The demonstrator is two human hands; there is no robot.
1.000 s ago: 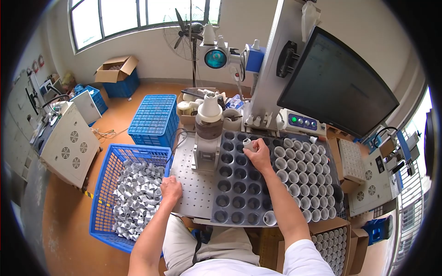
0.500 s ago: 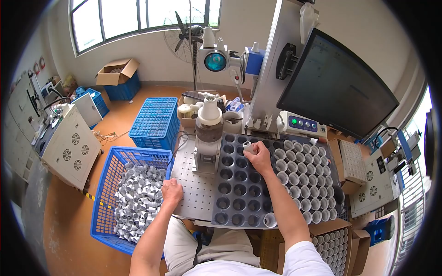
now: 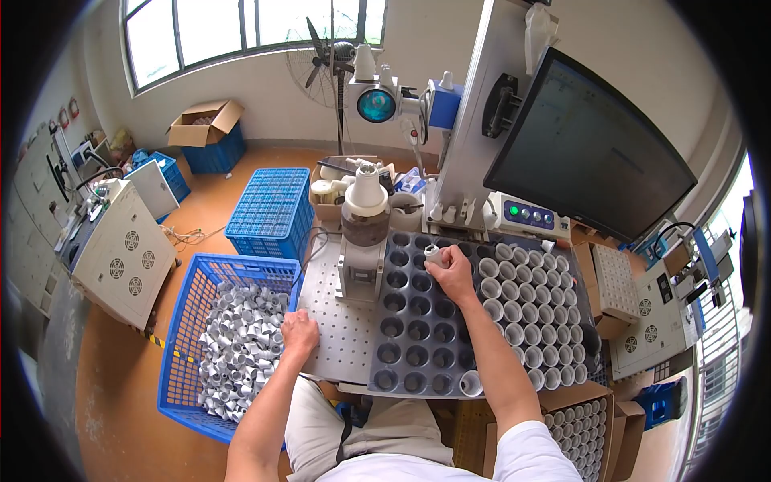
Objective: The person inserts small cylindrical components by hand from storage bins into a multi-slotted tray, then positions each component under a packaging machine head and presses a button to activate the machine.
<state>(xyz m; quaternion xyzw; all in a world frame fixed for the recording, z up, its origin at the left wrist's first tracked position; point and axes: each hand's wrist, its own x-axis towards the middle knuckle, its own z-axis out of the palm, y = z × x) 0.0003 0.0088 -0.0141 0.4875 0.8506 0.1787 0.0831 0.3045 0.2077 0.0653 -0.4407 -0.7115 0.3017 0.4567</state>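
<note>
A small white cup-like part [image 3: 432, 253] is held by my right hand [image 3: 451, 273], its fingers closed on it above the black tray [image 3: 401, 317]. White parts [image 3: 542, 313] fill the tray's right side in rows. My left hand [image 3: 299, 331] rests, fingers curled, at the left edge of the perforated metal plate [image 3: 337, 333], beside the blue basket [image 3: 173, 377] of loose grey-white parts [image 3: 241, 345]. Whether it holds anything is hidden. A white cone [image 3: 366, 193] sits on the fixture [image 3: 360, 265] behind the plate.
A large monitor [image 3: 590, 149] leans over the tray's back right. A control box [image 3: 526, 215] with lit buttons stands below it. Behind the basket is a blue crate [image 3: 269, 213]. Below the tray's right front, a carton [image 3: 622, 426] holds more white parts.
</note>
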